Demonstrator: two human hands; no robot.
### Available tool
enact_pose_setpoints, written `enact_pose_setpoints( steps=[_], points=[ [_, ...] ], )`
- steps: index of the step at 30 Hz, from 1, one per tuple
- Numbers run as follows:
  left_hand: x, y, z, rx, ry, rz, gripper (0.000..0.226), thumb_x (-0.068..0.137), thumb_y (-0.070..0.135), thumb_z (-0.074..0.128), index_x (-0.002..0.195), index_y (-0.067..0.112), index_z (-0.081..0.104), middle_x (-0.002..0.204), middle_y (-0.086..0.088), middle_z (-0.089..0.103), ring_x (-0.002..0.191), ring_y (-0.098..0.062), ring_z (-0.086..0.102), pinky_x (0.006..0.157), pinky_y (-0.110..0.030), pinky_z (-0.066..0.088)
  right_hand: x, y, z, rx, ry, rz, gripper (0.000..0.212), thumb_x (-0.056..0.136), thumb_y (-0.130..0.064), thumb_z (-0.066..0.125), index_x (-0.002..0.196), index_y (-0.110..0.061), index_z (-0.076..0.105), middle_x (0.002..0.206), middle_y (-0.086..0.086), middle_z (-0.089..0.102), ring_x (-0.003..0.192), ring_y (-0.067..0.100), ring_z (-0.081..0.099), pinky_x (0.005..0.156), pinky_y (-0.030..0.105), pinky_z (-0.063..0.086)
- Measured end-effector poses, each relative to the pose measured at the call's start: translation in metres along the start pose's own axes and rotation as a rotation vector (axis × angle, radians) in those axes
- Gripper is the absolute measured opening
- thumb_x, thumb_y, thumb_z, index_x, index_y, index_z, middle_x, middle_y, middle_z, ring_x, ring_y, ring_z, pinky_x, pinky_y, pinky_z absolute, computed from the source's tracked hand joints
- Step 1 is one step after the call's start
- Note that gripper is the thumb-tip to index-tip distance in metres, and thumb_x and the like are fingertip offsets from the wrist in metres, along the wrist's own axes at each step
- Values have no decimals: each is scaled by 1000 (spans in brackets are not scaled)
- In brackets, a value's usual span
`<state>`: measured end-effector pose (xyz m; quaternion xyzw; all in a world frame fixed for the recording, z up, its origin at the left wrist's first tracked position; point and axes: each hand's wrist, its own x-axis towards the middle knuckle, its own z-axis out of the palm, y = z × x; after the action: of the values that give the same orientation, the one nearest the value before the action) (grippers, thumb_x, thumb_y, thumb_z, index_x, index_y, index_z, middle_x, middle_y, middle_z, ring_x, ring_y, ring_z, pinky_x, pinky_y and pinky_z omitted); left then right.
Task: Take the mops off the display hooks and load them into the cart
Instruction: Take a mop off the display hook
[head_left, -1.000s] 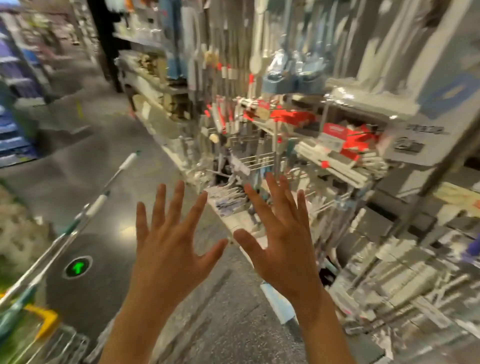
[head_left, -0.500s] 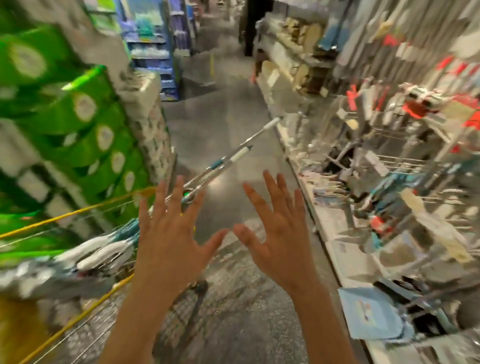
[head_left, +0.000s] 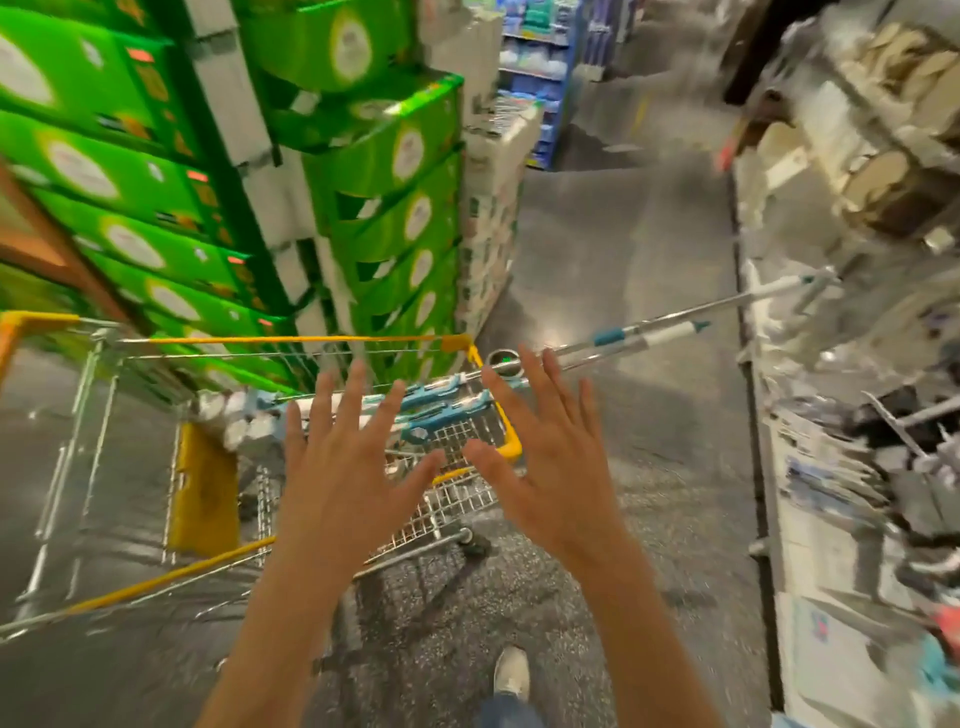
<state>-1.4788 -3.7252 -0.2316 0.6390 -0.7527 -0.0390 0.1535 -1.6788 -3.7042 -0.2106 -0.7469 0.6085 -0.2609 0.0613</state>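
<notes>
The cart (head_left: 485, 364), a wire basket with a yellow rim, stands in the aisle in front of the person, beside a tall stack of green boxes (head_left: 384, 156), and it is the biggest thing to reckon with: rigid, open-topped, and too short for what it carries. The mops (head_left: 447, 410) lie across it at a slant, their white and grey heads low at the left near the basket floor and their long handles (head_left: 660, 338) running up over the right front corner and far out over the floor toward the shelves (head_left: 841, 364) on the right. They look light for their length, with thin, stiff metal poles, white end sleeves and teal plastic collars; the smooth tube is probably slippery, so the teal joints or the part near the head would give the surest hold, and a grip near the middle would keep the long end from swinging into the shelving. The heads look soft and bulky, not fragile. The left hand (head_left: 345, 488) and the right hand (head_left: 556, 467) both hover above the basket, palms down, fingers spread wide, holding nothing and touching neither mops nor rim.
</notes>
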Motion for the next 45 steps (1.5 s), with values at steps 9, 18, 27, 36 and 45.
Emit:
enact_pose_setpoints(
  steps=[9, 18, 27, 36, 45],
  points=[
    [54, -13, 49, 9, -80, -314, 88, 84, 83, 26, 154, 31, 37, 167, -7, 15, 155, -33, 4, 123, -57, 9, 93, 61, 46, 87, -238, -135, 89, 83, -85, -3, 155, -40, 24, 168, -8, 9, 154, 8, -5, 126, 45, 3],
    [74, -23, 123, -325, -103, -617, 76, 97, 66, 37, 155, 18, 34, 164, -10, 26, 151, -28, 22, 121, -45, 24, 140, 97, 121, 172, -508, -165, 85, 82, -85, 13, 152, -42, 33, 164, -8, 25, 153, 14, 16, 124, 41, 18],
    [117, -45, 211, -810, -49, -871, 57, 106, 41, 39, 158, 20, 26, 155, -9, 43, 140, -24, 43, 113, -42, 36, 185, 134, 220, 97, -691, -107, 53, 100, -54, 47, 150, -42, 39, 160, -10, 32, 147, 13, 29, 118, 40, 33],
    [174, -80, 321, -1181, -117, -1129, 58, 108, 46, 31, 161, 26, 16, 164, -3, 28, 149, -25, 28, 119, -43, 24, 206, 179, 331, 6, -877, -13, 58, 101, -49, 50, 155, -35, 32, 161, -3, 33, 147, 17, 30, 119, 36, 28],
    [207, -89, 387, -1472, -28, -1370, 62, 107, 51, 26, 158, 42, -8, 166, -1, 20, 150, -28, 26, 120, -56, 23, 219, 211, 399, -173, -975, -45, 63, 99, -61, 41, 155, -35, 30, 159, -4, 36, 144, 18, 36, 119, 37, 28]
  ],
)
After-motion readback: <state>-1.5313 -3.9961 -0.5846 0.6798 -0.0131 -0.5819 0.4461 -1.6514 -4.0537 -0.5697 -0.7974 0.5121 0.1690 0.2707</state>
